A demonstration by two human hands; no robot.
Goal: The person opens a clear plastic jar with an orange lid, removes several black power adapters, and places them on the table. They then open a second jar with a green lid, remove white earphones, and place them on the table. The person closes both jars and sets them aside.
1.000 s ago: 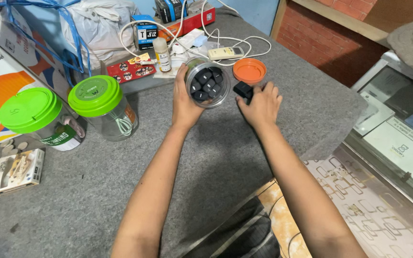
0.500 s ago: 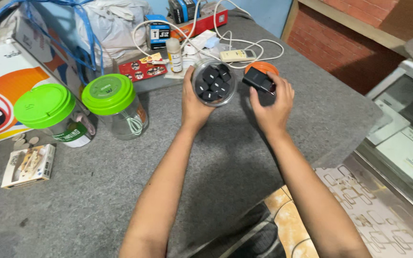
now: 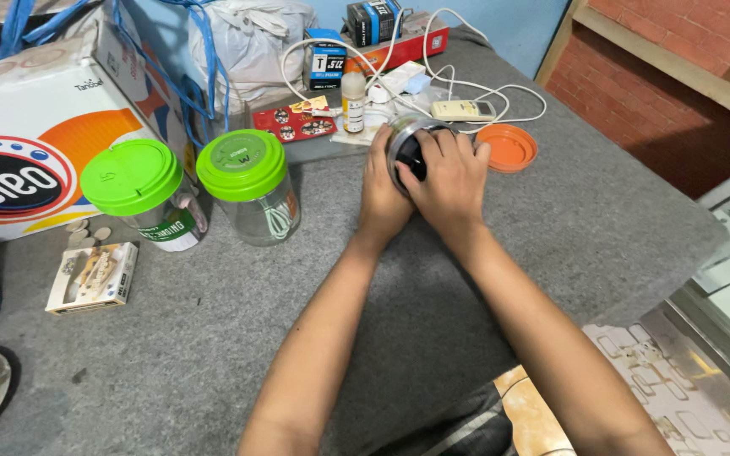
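My left hand [image 3: 379,187] grips a clear plastic jar [image 3: 400,135], tilted with its mouth toward me on the grey felt table [image 3: 213,338]. Black blocks [image 3: 410,155] show inside it. My right hand [image 3: 447,175] lies over the jar's mouth, fingers pressed on a black block that is mostly hidden beneath them. The jar's orange lid [image 3: 509,148] lies upside down on the felt just right of my right hand.
Two clear jars with green lids [image 3: 133,177] [image 3: 241,165] stand to the left, by a printed cardboard box [image 3: 27,127]. A small flat box [image 3: 93,277] lies near them. White cables, a white remote [image 3: 461,109], a small bottle [image 3: 352,97] and cartons crowd the back. The table's edge [image 3: 703,245] drops off at the right.
My right hand lifted a black block from beside the orange lid and brought it left onto the jar's mouth. The view has shifted, so everything sits further right.
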